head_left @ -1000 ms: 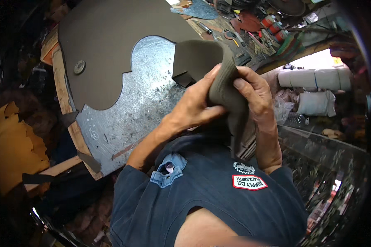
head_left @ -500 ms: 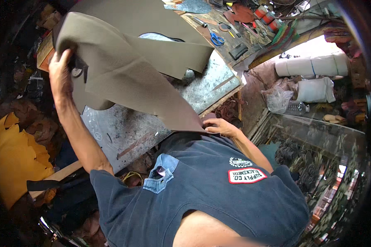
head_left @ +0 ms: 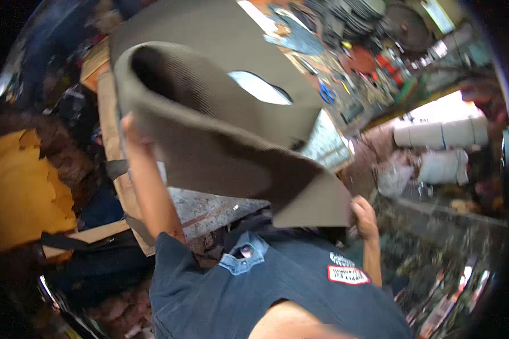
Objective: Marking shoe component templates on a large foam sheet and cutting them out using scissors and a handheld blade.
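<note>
I have a large olive-grey sheet of stiff, felt-like material lifted off the grey metal-topped workbench, which I take as my reference. My left hand is raised high, well above the bench's near-left part, and clamps the sheet's left edge; the fingers are hidden behind the material, so I see only the wrist and the back of the hand pressed to it. At that edge the sheet curls over on itself into an open roll with a dark hollow. My right hand is low, off the bench's near-right corner, closed on the sheet's lower right corner with the thumb side facing me. Between the two hands the sheet hangs as a sloping fold, covering most of the bench top; only a scratched strip of metal shows under it on the near side, and another patch of metal at the far-right corner. A curved cut-out in the sheet shows a pale bright patch through it. Beyond the bench's far edge lie scattered hand tools, among them blue-handled scissors and a blue rag. Right of the bench, white rolls of material are stacked. Left of the bench, a yellow ragged-edged sheet lies well apart from my left arm. My dark blue shirt fills the near side.
</note>
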Tool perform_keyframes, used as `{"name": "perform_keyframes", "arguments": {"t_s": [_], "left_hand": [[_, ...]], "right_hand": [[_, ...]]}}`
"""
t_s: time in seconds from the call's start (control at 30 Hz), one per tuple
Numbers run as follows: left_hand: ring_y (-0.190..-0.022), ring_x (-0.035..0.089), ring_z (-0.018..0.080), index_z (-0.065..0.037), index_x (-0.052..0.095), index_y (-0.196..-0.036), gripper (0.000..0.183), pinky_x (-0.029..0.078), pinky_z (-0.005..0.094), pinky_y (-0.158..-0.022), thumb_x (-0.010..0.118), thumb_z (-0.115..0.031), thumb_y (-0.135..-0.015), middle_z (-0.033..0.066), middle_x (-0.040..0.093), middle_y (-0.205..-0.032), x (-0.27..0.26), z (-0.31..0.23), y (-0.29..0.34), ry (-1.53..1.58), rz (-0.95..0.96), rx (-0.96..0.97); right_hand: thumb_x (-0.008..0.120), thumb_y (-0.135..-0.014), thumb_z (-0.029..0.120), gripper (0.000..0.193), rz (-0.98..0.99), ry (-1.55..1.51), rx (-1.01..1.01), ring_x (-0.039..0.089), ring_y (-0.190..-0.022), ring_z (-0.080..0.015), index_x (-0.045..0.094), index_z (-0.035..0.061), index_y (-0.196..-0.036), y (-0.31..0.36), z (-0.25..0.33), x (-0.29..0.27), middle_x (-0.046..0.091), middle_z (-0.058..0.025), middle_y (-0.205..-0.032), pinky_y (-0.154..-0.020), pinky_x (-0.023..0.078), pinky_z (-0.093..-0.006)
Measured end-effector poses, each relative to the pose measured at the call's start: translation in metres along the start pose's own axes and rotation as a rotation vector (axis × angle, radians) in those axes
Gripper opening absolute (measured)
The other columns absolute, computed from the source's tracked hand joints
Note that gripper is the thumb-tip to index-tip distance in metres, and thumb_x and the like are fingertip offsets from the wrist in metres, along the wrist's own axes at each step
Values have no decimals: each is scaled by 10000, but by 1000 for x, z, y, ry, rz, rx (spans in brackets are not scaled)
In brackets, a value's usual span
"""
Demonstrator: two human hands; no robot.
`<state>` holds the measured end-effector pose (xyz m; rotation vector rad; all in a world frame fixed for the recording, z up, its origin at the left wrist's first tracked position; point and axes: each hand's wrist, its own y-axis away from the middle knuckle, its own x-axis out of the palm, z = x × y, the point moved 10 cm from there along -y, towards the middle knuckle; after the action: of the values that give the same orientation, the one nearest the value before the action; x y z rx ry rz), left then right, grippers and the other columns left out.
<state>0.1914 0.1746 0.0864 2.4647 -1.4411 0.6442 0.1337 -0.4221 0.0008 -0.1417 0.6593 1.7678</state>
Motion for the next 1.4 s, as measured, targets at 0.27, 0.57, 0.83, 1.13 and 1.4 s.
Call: {"name": "perform_keyframes", "arguments": {"t_s": [0.27, 0.57, 0.83, 1.13, 1.4], "left_hand": [[-1175, 521, 202, -11, 514, -1298, 459, 382, 300, -1014, 582, -297, -944, 127, 563, -1265, -8, 62, -3, -528, -318, 240], [-980, 621, 221, 15, 594, -1179, 356, 476, 352, -903, 559, -254, -949, 94, 652, -1069, 147, 102, 136, 227, 119, -302], [-924, 646, 182, -28, 597, -1133, 242, 534, 318, -829, 589, -52, -892, 73, 660, -1016, 57, -41, -1, 145, -121, 145], [-1115, 574, 268, 7, 544, -1236, 446, 455, 385, -994, 683, -137, -837, 172, 581, -1228, 3, -185, -244, -299, -320, 449], [-1108, 573, 263, 47, 543, -1202, 399, 474, 366, -986, 650, -152, -874, 186, 585, -1212, -55, -193, -365, -362, -120, 117]], "right_hand": [[475, -989, 301, 263, -76, -365, -353, 469, -786, -72, 514, 45, -941, -13, 161, 4, 542, 4, -867, -725, 387, -240], [542, -951, 91, 237, 337, -357, -515, 541, -978, -96, 527, 3, -1171, -84, 266, 134, 606, -60, -1050, -862, 437, -250], [715, -838, 296, 499, 889, 339, -210, 631, -960, -236, 560, 5, -1213, -88, 79, 167, 664, -187, -1040, -857, 472, -355], [710, -837, 131, 289, 676, 69, 281, 576, -858, -100, 662, -20, -1078, -71, -49, 89, 677, -24, -911, -792, 471, -286], [672, -871, 169, 237, 650, 73, 294, 556, -832, -123, 653, -19, -1014, -79, -29, 98, 629, -54, -905, -766, 459, -290]]}}
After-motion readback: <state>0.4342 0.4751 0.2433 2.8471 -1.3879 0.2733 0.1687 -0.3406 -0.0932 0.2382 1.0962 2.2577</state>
